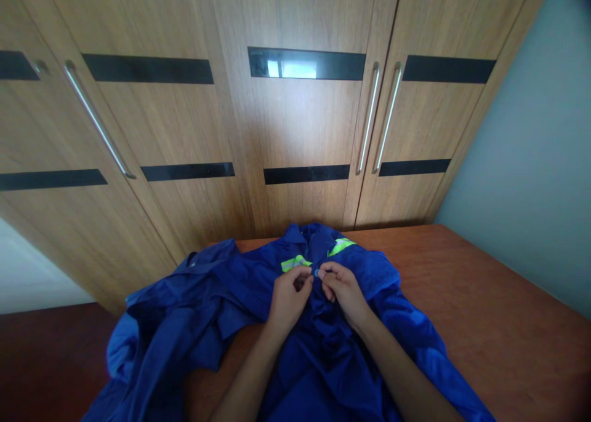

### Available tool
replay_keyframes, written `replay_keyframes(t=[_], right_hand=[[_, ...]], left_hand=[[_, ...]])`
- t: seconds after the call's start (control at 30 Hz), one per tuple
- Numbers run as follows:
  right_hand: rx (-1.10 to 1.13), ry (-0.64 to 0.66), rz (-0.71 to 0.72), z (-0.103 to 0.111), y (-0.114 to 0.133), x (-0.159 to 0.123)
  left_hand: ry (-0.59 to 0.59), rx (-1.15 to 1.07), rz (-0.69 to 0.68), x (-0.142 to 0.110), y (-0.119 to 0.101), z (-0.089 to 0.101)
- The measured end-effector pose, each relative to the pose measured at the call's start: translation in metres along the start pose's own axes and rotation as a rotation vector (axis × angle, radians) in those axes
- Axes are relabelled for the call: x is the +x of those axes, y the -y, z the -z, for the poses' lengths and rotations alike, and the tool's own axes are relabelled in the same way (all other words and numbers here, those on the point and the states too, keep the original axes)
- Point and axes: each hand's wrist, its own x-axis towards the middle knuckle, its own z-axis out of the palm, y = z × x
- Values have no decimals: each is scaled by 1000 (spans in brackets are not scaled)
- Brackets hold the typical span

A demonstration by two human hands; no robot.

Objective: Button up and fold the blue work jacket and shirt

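A blue work jacket (295, 373) lies spread on the wooden surface, its collar at the far end. Bright yellow-green reflective strips (341, 246) cross its chest. My left hand (290, 294) pinches the jacket's front edge between thumb and fingers. Close beside it, my right hand (345, 291) is closed in a pinch on the same front opening. A small round pale button (316, 273) shows between the fingertips of both hands. The cloth right under the fingers is partly hidden.
More crumpled blue cloth (184, 311) spreads left over the reddish-brown wooden surface (480, 311); whether it is a separate garment I cannot tell. Behind stands a wooden wardrobe (305, 127) with long metal handles (368, 117). A pale wall (530, 182) rises at the right.
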Motion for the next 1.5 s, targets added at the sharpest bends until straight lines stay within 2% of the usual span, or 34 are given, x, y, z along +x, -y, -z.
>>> replay_keyframes(t=[0.1,0.23,0.4,0.53,0.63,0.7,0.83,0.9,1.03,1.13,1.27,1.5], right_hand=[[34,18,-20,2,2,0],[-64,31,31,4,4,0],[-178,-189,120,8,-1,7],[-168,-337,169,12,-8,15],[-109,-401,170,15,-10,17],[-63,-383,153,15,-9,16],[61,-264,98,14,-5,11],[124,-210,74,12,-3,8],[195,-160,65,12,-1,7],[246,-206,72,15,-2,8],[264,-283,43,18,-3,11],[214,-293,11,18,-3,12]], left_hand=[[9,21,-1,-1,-2,0],[18,151,-9,-3,-3,0],[168,340,-154,-9,-8,-6],[356,357,-249,-14,-16,-9],[431,331,-266,-16,-21,-8],[390,308,-247,-14,-23,-5],[72,248,-220,-2,-23,3],[0,277,-221,6,-19,6],[77,528,-91,15,-4,4],[182,683,69,15,8,0],[293,691,189,13,19,-5],[273,666,221,11,26,-8]])
